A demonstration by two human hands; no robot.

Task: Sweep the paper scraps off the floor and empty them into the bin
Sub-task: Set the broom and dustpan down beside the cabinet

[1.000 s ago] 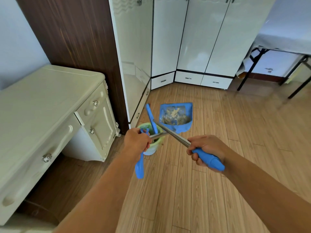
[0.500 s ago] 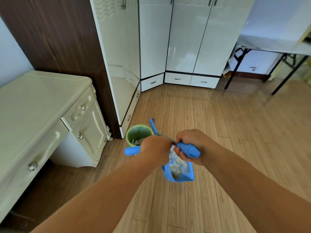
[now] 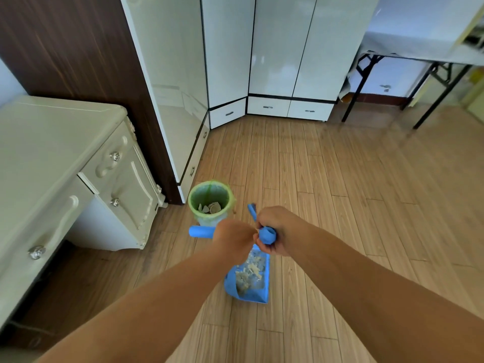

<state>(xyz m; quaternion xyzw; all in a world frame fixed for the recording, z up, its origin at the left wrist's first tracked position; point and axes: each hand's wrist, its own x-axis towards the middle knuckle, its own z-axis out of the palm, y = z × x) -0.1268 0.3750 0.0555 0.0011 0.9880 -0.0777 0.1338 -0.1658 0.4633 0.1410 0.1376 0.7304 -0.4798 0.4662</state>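
My left hand [image 3: 233, 239] is shut on the blue dustpan handle [image 3: 201, 231], which sticks out level to the left. Below both hands hangs the blue dustpan [image 3: 248, 292], mouth up, with a heap of paper scraps [image 3: 250, 271] in it, just above the wooden floor. My right hand [image 3: 281, 231] touches the left one and grips the blue broom handle [image 3: 267, 235], end-on to me. A blue strip of the broom [image 3: 252, 211] pokes out beyond it. The green-lined bin [image 3: 211, 199] stands on the floor just beyond and left of my hands, with some scraps inside.
A cream desk with drawers [image 3: 78, 163] fills the left side. A white wardrobe [image 3: 235, 61] with a dark wooden side panel stands behind the bin. A folding table [image 3: 419, 56] with black legs is at the back right. Bare wooden floor [image 3: 353, 205] stretches to the right.
The dustpan has come down from above the bin towards me and now hangs low to the bin's right. My hands have drawn together, and the left handle has swung from pointing down to level.
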